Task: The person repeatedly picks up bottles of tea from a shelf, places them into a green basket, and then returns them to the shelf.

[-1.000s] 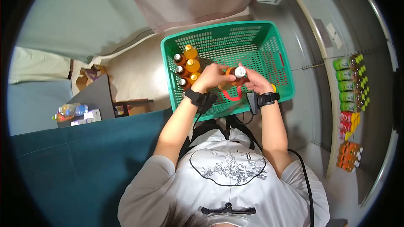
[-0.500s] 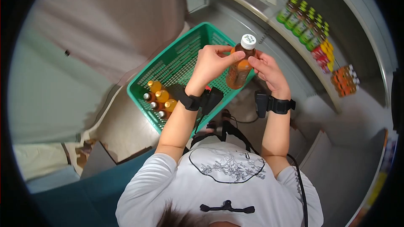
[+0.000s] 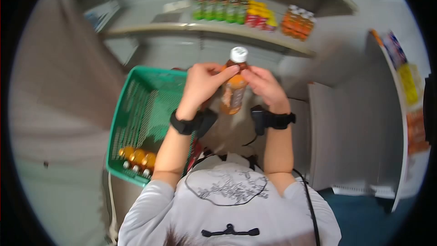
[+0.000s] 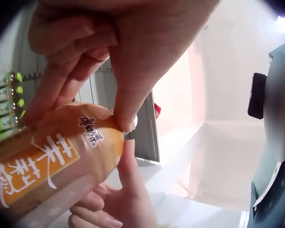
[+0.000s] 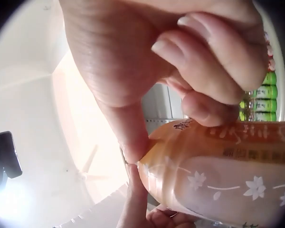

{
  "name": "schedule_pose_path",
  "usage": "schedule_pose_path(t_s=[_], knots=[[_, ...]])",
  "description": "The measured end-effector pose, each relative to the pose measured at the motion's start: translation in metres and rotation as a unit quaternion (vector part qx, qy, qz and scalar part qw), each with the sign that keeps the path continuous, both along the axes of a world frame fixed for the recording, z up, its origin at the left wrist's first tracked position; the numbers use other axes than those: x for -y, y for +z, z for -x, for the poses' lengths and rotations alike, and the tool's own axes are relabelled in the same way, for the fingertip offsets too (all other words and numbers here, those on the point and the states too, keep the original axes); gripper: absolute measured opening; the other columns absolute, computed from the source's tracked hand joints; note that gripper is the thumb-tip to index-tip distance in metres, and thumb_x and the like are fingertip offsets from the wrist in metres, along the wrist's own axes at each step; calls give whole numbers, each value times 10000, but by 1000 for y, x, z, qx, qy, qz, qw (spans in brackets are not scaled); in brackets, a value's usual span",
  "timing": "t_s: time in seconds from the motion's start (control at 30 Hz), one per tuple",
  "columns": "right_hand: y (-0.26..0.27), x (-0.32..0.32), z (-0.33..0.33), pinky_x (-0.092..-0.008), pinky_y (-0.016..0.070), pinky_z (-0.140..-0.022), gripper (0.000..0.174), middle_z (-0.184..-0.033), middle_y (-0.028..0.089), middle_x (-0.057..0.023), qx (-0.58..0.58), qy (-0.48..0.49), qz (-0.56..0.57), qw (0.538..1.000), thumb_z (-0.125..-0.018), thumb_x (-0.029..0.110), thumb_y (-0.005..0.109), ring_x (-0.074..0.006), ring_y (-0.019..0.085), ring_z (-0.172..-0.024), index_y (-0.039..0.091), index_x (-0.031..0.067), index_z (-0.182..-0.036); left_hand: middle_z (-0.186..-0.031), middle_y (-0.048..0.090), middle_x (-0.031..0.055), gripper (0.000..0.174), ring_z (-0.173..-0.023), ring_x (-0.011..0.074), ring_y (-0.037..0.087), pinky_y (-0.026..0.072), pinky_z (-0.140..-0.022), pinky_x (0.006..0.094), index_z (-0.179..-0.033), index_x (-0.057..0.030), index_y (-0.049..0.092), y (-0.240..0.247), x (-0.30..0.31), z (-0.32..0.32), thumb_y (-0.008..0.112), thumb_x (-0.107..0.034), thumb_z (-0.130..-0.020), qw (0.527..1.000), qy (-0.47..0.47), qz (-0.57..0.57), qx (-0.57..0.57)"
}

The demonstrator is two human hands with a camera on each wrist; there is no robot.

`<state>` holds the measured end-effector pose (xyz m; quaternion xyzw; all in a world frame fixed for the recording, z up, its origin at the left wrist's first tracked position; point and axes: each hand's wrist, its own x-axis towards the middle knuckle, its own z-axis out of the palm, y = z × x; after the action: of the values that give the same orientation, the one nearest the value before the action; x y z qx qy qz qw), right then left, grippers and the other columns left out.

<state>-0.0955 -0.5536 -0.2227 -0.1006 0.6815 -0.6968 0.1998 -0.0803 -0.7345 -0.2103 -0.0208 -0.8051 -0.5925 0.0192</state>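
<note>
Bottle between left hand and right hand, thumbs close together.

Head view dim, soft, edges bowed, corners black; shelf bottles blurred; held bottle clearer in left wrist view, lamp glaring upper right; right wrist view: flare lower left, bright background washed out

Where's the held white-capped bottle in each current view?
Head: bottle just above centre, cap up.
Left wrist: lower left, running off the left edge.
Right wrist: lower right, running off the right edge.
Shared landmark: green-labelled bottles; top centre, left edge, right edge respectively.
</note>
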Motion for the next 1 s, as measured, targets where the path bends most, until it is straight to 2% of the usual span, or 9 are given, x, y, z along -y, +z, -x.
schedule_pose_path(t_s=[0.03,0.2,0.43,0.6,0.7,0.8,0.93,0.97,1.0], knots=[[-8,-16,1,-205,386,-720,353,-905,557,3,-16,-7,45,999,-800,303,570,-60,480,-821,556,12,-998,-508,525,16,390,-500,43,437,352,-445,214,-717,14,644,2,-16,2,668,-374,-688,1000,-6,4,-15],[21,-92,-35,-232,393,-766,335,-921,562,-10,-47,-104,11,993,-797,252,584,-71,490,-849,548,-5,-1009,-531,561,44,348,-524,52,471,385,-480,217,-760,4,650,8,-94,12,679,-335,-687,992,-106,16,-73],[38,-202,-82,-245,397,-772,487,-975,556,-63,-168,-240,12,956,-802,322,584,-101,503,-857,465,-34,-1113,-651,630,80,364,-612,50,521,417,-553,219,-941,-17,631,39,-216,11,682,-272,-687,945,-301,-45,-117],[58,-278,-120,-248,414,-654,438,-800,575,-46,-208,-426,-79,877,-822,355,544,-99,498,-706,514,-19,-1047,-649,626,79,406,-582,47,482,409,-532,226,-985,26,597,60,-308,-1,677,-244,-693,909,-387,-24,-151],[77,-320,-145,-261,411,-587,440,-702,571,-50,-248,-506,-150,813,-838,390,498,-110,488,-636,550,-23,-981,-727,584,2,345,-656,18,471,398,-564,162,-1026,54,561,76,-366,-14,644,-128,-745,875,-457,-17,-159],[105,-354,-181,-267,406,-602,443,-707,560,-56,-260,-566,-271,734,-857,394,455,-125,489,-656,548,-31,-942,-583,569,121,307,-485,89,462,413,-512,248,-983,-37,602,93,-423,-36,645,-171,-710,855,-455,-65,-242],[148,-404,-230,-254,391,-633,419,-746,534,-27,-290,-609,-250,695,-881,366,425,-81,446,-711,548,-33,-925,-600,570,166,270,-534,269,568,440,-523,304,-853,-12,628,146,-485,-77,654,-231,-696,807,-450,-64,-378],[158,-417,-238,-170,227,-435,430,-643,423,61,-319,-615,-252,676,-838,501,413,-17,344,-543,552,95,-836,-593,565,171,260,-555,300,573,446,-526,319,-801,-6,634,160,-500,-85,652,-243,-696,796,-450,-47,-402],[173,-418,-250,-173,212,-433,435,-637,409,63,-294,-652,-276,641,-835,517,405,-23,332,-536,536,103,-801,-574,551,153,259,-505,229,516,421,-503,295,-821,-8,635,168,-518,-92,645,-240,-707,765,-447,-86,-455]])
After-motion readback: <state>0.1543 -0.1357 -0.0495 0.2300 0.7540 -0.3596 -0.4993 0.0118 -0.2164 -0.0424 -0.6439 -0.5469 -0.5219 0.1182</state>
